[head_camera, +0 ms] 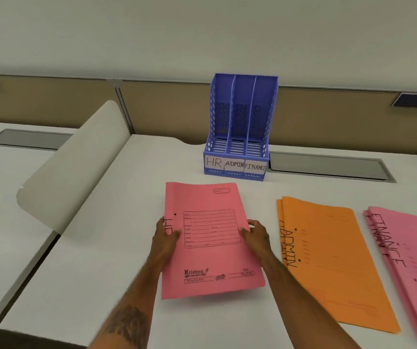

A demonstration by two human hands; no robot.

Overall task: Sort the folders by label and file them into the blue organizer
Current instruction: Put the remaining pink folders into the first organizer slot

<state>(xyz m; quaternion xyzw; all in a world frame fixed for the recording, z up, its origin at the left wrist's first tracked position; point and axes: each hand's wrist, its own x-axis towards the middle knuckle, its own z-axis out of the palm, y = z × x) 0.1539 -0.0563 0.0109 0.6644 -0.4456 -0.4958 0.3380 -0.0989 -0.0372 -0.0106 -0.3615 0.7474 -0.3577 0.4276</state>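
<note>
Right, starting at the left: my left hand has the pink HR folder by its left long edge, about halfway along. The thumb lies on the cover and the other fingers curl round the edge, partly covering the handwritten label, so I read only an H and part of the next letter. The folder is thin card. I judge it light and stiff enough across its width, but likely to sag or flap open if held by one corner, so a pinch on both long edges suits it. It sits between my two hands in front of me. From the shadow under its near end it looks raised a little off the desk.

Behind it stands the blue organizer, upright against the partition. It has three slots marked HR, ADMIN and FINANCE, and none of them shows a folder. The HR slot is the leftmost.

My right hand grips the folder's right long edge opposite the left, with the thumb on top and the other fingers wrapped at the edge.

Further right, the orange ADMIN folders lie flat on the desk as a small stack. The pink FINANCE folders lie beside them, running out of view, and neither hand touches either stack.
</note>
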